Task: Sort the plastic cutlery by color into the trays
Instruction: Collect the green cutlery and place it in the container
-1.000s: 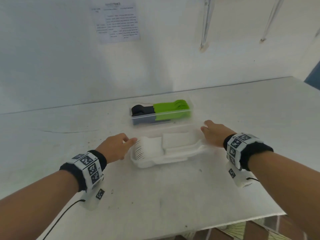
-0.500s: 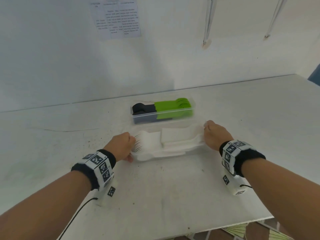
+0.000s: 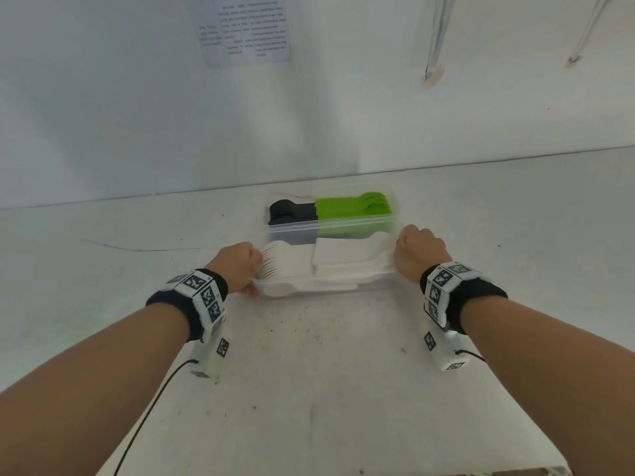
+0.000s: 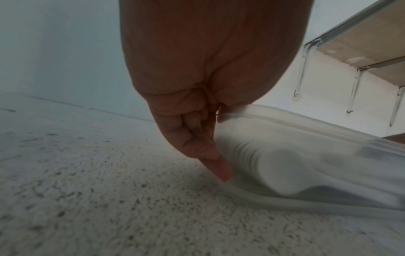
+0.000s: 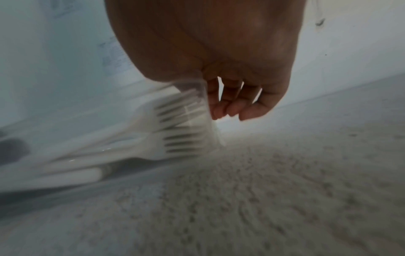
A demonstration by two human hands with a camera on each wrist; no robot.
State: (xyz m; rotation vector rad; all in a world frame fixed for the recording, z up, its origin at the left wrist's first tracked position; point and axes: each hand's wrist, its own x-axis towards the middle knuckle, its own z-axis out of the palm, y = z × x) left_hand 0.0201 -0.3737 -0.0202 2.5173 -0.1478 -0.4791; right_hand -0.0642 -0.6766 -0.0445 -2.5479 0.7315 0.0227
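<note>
The left hand [image 3: 237,266] is curled around the left end of a clear plastic tray [image 3: 374,287], with the thumb [image 4: 219,166] low on its smooth, see-through wall. That tray sits near the middle of the white desk [image 3: 309,389], which looks rough and speckled up close. It is full of white plastic cutlery [image 3: 330,273]: forks with thin tines at both ends, flat handles stacked in between, and a rounded spoon along the near side. Just behind it, closer to the back edge of the desk, is a second clear tray [image 3: 330,225]. It holds black cutlery [image 3: 290,211] on its left and bright green cutlery [image 3: 354,207] with rounded ends on its right. The right hand [image 3: 417,252] grips the right end of the near tray, with the fingers [image 5: 230,102] curled down outside the clear wall, next to the fork tines [image 5: 181,133].
</note>
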